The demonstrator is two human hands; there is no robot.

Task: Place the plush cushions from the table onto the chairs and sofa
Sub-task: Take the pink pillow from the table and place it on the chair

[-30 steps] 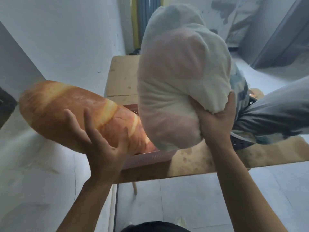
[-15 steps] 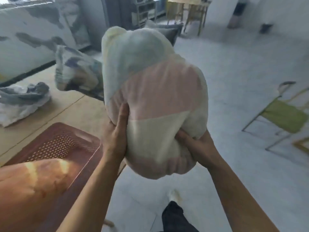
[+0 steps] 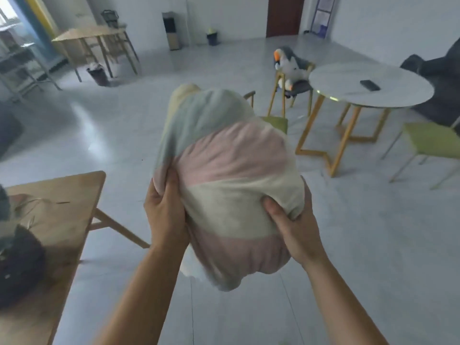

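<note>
Cushion (image 3: 231, 185), banded in pale blue, pink and cream, is held up in mid-air at the centre of the frame, gripped from both sides. On its left flank the left hand (image 3: 165, 215) curls its fingers into the plush. The right hand (image 3: 293, 227) clutches the lower right edge, thumb dug into the cream band. A wooden table (image 3: 69, 195) sits at lower left with dark fabric (image 3: 20, 265) heaped on it. At upper right a round table (image 3: 368, 85) stands beside a green chair (image 3: 428, 140). A penguin plush (image 3: 290, 64) sits on a grey chair (image 3: 298, 85), and a dark sofa (image 3: 438, 70) fills the corner.
</note>
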